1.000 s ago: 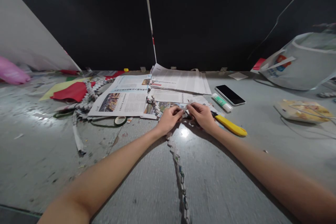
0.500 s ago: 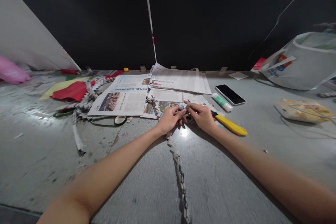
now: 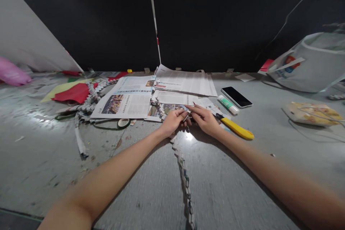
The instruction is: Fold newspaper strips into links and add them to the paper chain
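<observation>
My left hand (image 3: 172, 121) pinches a small folded paper strip at the upper end of a paper chain (image 3: 185, 179), which runs down the grey table toward me. My right hand (image 3: 205, 118) is closed at the same small piece, its fingertips touching it from the right. Beneath and behind both hands lie printed newspaper sheets (image 3: 171, 108). A yellow-handled cutter (image 3: 237, 128) rests just right of my right hand, and a glue stick (image 3: 228, 104) lies beyond it.
A phone (image 3: 236, 96), a snack packet (image 3: 312, 113) and a white bag (image 3: 312, 63) are on the right. Newspapers (image 3: 126, 97), a tape roll (image 3: 123, 123), red paper (image 3: 71, 93) and folded paper chains (image 3: 91, 100) lie left. A dark panel (image 3: 215, 18) stands behind.
The fingers of my right hand have shifted slightly and lie flatter over the small paper piece. The paper between my hands shows a little more. My left hand has barely moved.
</observation>
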The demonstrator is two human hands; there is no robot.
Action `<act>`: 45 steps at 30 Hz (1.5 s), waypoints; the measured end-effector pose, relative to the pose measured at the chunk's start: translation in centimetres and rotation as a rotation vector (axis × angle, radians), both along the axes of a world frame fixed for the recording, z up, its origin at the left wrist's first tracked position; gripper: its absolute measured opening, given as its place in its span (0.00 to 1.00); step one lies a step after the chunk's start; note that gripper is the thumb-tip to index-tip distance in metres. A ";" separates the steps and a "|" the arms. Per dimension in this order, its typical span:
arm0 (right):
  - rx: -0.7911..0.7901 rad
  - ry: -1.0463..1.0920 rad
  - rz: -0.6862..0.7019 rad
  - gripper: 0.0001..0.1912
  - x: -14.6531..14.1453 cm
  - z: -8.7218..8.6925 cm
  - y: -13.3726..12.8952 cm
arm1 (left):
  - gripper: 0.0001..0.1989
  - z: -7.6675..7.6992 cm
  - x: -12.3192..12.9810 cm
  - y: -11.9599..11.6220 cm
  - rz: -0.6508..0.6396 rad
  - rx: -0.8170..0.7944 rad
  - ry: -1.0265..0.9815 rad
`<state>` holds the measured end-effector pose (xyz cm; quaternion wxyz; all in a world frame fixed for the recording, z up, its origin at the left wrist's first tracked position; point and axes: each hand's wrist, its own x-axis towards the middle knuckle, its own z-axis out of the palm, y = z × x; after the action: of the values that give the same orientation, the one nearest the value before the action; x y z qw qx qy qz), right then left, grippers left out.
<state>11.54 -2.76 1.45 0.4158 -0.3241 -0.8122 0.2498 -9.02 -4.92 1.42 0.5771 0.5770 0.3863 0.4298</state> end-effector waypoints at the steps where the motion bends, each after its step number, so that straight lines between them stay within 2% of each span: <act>1: 0.010 -0.014 0.005 0.24 0.0 0.0 0.0 | 0.29 -0.1 0.0 0.1 0.006 0.003 -0.011; 7: 0.053 -0.058 0.042 0.27 0.1 0.0 -0.1 | 0.29 -0.3 0.2 0.3 0.019 0.005 -0.070; 13: 0.044 -0.040 0.081 0.25 -0.1 0.2 -0.2 | 0.27 0.1 0.1 0.0 0.039 0.022 0.001; 18: -0.142 0.055 -0.041 0.17 -0.3 0.3 -0.3 | 0.25 0.3 0.1 -0.4 0.031 0.076 0.108; 22: -0.245 0.074 -0.142 0.20 -0.4 0.6 -0.2 | 0.22 0.5 0.5 -1.0 0.004 0.131 0.223; 26: -0.273 0.075 -0.105 0.25 -0.4 0.8 -0.2 | 0.21 0.6 0.6 -1.2 0.025 0.166 0.252; 30: -0.304 0.082 -0.058 0.27 -0.4 0.9 -0.3 | 0.25 0.6 0.5 -1.0 0.037 0.155 0.232; 45: -0.226 0.046 -0.077 0.27 -0.5 0.2 0.2 | 0.25 0.5 0.4 -0.9 0.063 0.147 0.220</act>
<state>11.06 -2.60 1.61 0.4047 -0.3940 -0.7560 0.3309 -8.58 -5.77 1.96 0.4736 0.6491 0.4326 0.4091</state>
